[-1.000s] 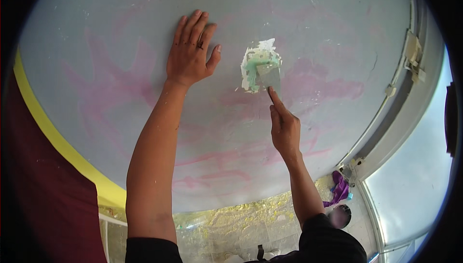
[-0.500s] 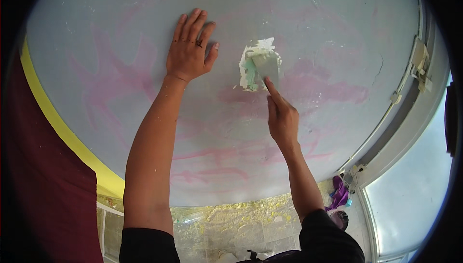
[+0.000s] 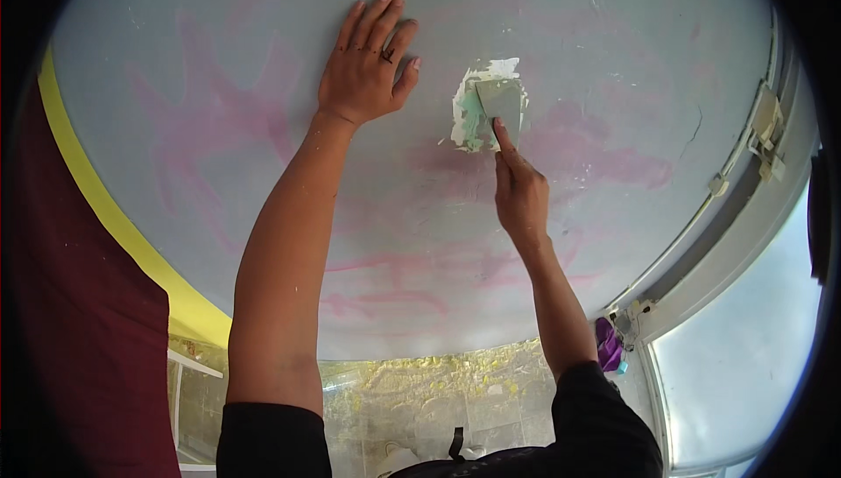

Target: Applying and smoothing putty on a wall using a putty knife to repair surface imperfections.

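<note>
A grey wall (image 3: 420,224) with faded pink smears fills most of the view. My left hand (image 3: 363,70) lies flat against it, fingers stretched upward and a dark mark near the base of the index finger. To its right is a scraped patch (image 3: 473,119), pale green inside with a ragged white edge. My right hand (image 3: 522,189) grips a scraper (image 3: 502,101), with the index finger stretched along it. The broad grey blade lies over the right part of the patch. Most of the handle is hidden inside the hand.
Yellow and pale flakes (image 3: 420,382) litter the tiled floor below the wall. A dark red cloth (image 3: 88,303) hangs at the left beside a yellow strip (image 3: 197,311). Cable and fittings (image 3: 718,184) run up the right, next to a bright window (image 3: 736,329). A purple cloth (image 3: 607,346) lies low right.
Both hands and the patch sit slightly higher and farther right in the picture, as the view has shifted. The scraper's blade stays over the patch, turned a little more upright.
</note>
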The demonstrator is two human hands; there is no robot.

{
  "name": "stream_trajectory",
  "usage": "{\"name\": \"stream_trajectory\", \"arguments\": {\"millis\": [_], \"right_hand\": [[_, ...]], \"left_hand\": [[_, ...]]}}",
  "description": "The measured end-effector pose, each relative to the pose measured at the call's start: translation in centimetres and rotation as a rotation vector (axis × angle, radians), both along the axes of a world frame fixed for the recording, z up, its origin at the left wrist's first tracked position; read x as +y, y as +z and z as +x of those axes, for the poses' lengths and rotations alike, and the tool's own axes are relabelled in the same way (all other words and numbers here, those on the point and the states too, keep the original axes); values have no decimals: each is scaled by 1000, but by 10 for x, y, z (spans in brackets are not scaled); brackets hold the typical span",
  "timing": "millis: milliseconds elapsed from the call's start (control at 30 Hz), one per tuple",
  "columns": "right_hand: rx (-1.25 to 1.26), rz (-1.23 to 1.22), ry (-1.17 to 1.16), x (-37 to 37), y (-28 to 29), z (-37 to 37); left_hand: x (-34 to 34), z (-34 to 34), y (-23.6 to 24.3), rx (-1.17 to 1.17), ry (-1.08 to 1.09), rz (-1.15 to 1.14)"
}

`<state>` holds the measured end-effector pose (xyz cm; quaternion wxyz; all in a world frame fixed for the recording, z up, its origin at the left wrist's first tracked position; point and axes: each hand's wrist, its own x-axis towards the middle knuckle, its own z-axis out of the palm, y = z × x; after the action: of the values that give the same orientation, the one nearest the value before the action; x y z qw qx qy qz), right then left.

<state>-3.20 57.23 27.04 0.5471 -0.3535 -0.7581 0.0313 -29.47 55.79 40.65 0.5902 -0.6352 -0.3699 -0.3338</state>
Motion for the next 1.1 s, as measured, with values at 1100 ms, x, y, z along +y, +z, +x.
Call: {"name": "stream_trajectory", "arguments": {"millis": [1100], "right_hand": [[327,-107,37,-26,-49,-26]], "left_hand": [[-9,3,-11,1,-22,-9]]}}
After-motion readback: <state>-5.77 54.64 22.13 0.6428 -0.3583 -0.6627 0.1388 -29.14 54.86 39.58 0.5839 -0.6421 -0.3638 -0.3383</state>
